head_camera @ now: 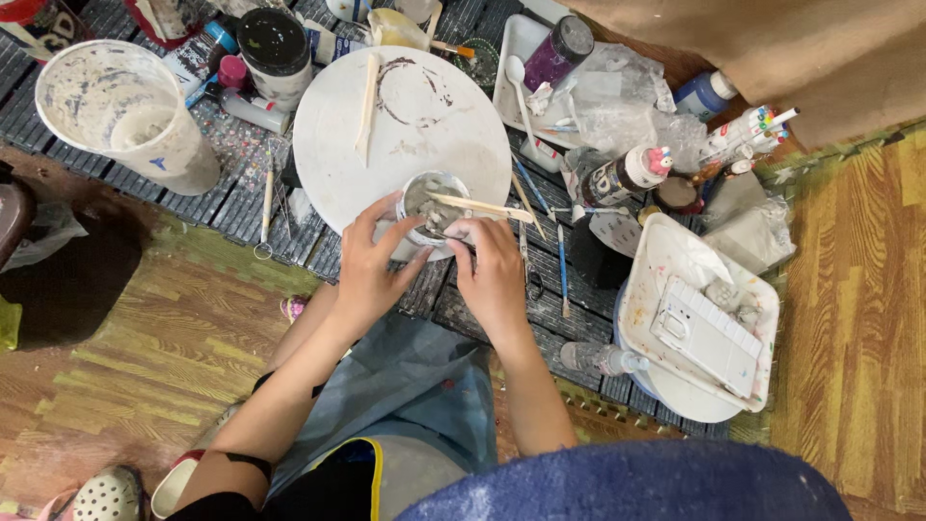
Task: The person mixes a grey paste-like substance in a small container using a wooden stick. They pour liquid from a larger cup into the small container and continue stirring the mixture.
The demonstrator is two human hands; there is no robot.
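Left hand: fingers curled against the near side of a small clay-smeared cup, gripping it. Right hand: pinched closed on a thin tool reaching into the cup. Cup: at the near edge of a round white board, two wooden sticks across its rim. Surface: dark slatted mat on the floor, crowded with bottles, brushes and a stained bucket. Right: white tray. Surround: wood-grain foam floor tiles.
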